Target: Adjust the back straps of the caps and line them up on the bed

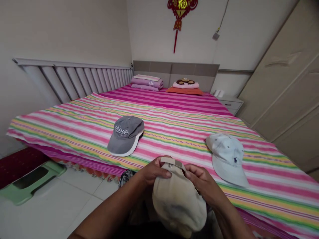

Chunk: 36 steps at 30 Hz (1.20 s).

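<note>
Head view: left hand fingers closed on beige cap just before 6 o'clock, by its back strap; right hand fingers gripping its edge at the strap's other end; nightstand near 3, drawers closed; striped bed carries grey cap at 8, pale cap at 4; green stool on floor at 8.

wide bed, multicoloured striped cloth, grey lettered fabric cap, pale fabric cap, folded purple bedding, flat orange textile
</note>
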### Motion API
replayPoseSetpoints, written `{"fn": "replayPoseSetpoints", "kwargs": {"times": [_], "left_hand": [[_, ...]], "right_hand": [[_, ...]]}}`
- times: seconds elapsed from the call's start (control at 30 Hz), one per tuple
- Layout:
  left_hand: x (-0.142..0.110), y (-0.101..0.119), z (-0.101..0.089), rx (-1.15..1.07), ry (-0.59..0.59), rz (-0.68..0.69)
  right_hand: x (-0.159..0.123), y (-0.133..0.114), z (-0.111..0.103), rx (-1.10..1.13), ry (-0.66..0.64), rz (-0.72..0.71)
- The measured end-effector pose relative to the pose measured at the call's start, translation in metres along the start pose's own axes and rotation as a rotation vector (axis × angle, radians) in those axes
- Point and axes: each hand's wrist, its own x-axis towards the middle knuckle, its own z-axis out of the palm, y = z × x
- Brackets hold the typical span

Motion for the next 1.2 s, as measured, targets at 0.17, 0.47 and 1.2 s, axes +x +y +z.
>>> {"fn": "replayPoseSetpoints", "kwargs": {"times": [0.17, 0.47, 1.2], "left_hand": [[-0.002, 0.003, -0.004, 0.034, 0.033, -0.039], [0.004, 0.012, 0.006, 0.278, 0.044, -0.073], [0.001, 0.006, 0.014, 0.266, 0.080, -0.002]], "right_hand": [[0.001, 0.001, 0.021, 0.167, 0.008, 0.002], [-0.002, 0.001, 0.020, 0.185, 0.049, -0.036], [0.005, -0.007, 0.025, 0.136, 0.121, -0.070]]}}
